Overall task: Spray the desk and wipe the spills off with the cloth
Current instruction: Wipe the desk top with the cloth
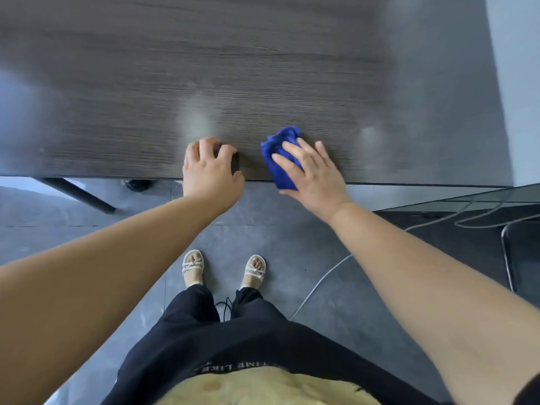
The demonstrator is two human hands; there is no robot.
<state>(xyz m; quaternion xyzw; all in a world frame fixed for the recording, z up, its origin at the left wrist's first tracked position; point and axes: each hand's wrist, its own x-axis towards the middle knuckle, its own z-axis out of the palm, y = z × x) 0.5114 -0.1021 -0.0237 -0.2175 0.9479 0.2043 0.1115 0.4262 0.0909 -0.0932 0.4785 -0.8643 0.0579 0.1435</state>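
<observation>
The dark wood-grain desk (204,83) fills the upper part of the head view, blurred by motion, with pale wet patches (195,121) near its front. My right hand (309,171) lies flat with straight fingers and presses a crumpled blue cloth (277,150) onto the desk at its front edge. My left hand (209,168) rests at the desk's front edge just left of the cloth, with bent fingers. A dark patch shows between its thumb and fingers; whether it is a shadow or an object is unclear. No spray bottle is in view.
Below the desk edge lies grey tiled floor (292,244) with my sandalled feet (225,270). A black desk leg (79,194) slants at the left. Cables (321,282) run across the floor at the right, beside a chair frame (508,258) and a glass surface (482,197).
</observation>
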